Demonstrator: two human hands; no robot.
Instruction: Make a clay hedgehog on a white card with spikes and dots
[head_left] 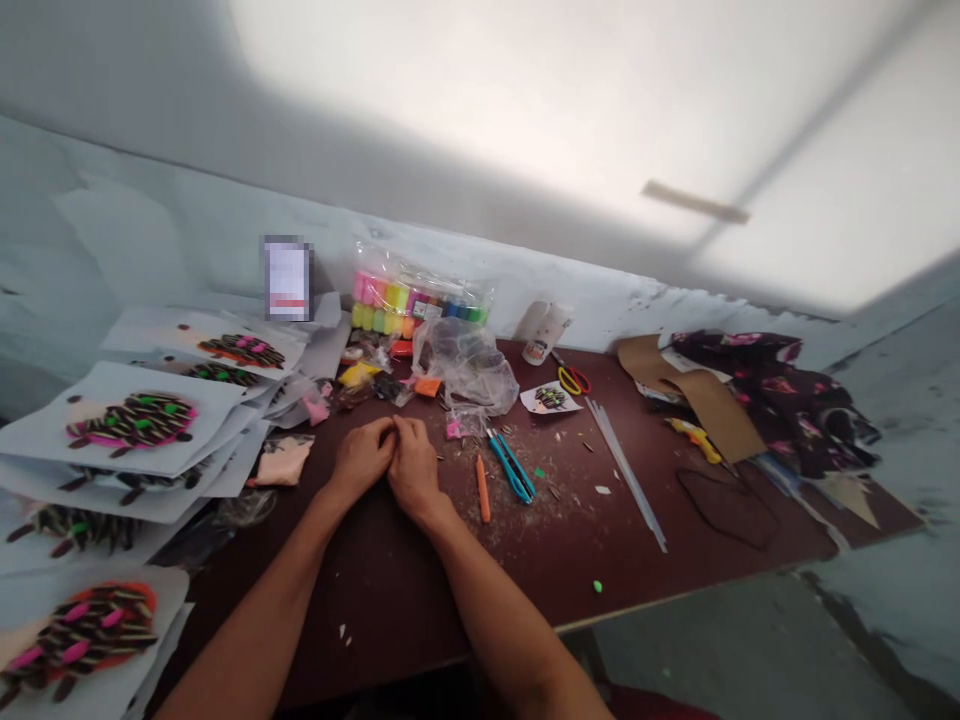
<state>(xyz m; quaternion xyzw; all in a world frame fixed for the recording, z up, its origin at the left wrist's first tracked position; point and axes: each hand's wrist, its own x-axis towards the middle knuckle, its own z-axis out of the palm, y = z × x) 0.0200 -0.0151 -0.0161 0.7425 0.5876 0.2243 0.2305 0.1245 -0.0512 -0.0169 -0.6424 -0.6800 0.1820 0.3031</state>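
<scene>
My left hand [365, 455] and my right hand [414, 458] rest close together over the dark red table, touching near the fingertips. Both have curled, closed fingers; whatever they may hold is hidden beneath them. Just right of my right hand lie an orange marker-like stick [482, 488] and a teal utility knife [511, 466]. A small bag with pink clay [466, 424] sits beyond the knife's tip. On the left, a packet of peach-coloured clay [283, 461] is nearest to my left hand.
Sheets with seed-covered hedgehog pictures [127, 425] are piled at left. Behind are bagged colored clay tubs [420, 300], a crumpled plastic bag [465, 365], and a white bottle [547, 333]. Rightward lie scissors [574, 380], glue sticks [626, 475], a yellow glue gun [694, 438] and dark floral cloth [802, 410].
</scene>
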